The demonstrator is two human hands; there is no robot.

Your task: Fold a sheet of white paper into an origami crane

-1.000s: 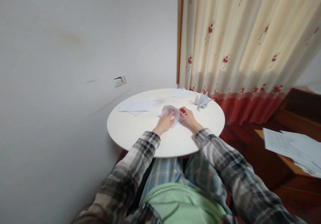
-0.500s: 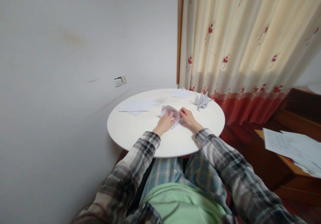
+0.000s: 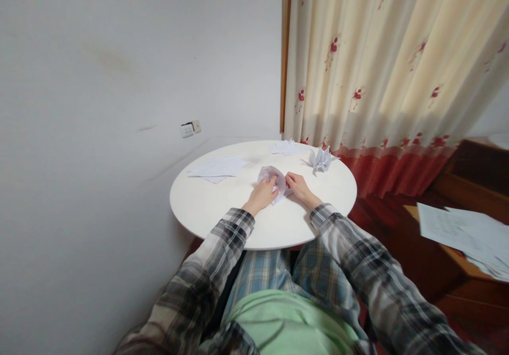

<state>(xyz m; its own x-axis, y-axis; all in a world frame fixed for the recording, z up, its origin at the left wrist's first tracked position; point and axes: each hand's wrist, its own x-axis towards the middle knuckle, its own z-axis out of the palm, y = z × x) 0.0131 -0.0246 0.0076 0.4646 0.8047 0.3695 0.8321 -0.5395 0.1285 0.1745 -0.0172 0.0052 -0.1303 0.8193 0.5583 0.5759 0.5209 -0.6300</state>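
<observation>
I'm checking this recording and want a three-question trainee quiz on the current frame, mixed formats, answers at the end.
1. Open: what do the left hand and the right hand both touch?
2. True or false: the round table has a black top.
3. Multiple choice: which hand is nearer the crumpled paper? (a) left (b) right

Key:
1. A curled sheet of paper.
2. False; the round table has a white top.
3. b.

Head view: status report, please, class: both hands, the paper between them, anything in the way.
Left hand on curled paper, right hand at its edge, grips unclear. Paper on white table. Crumpled paper beyond right hand, not touching.
</observation>
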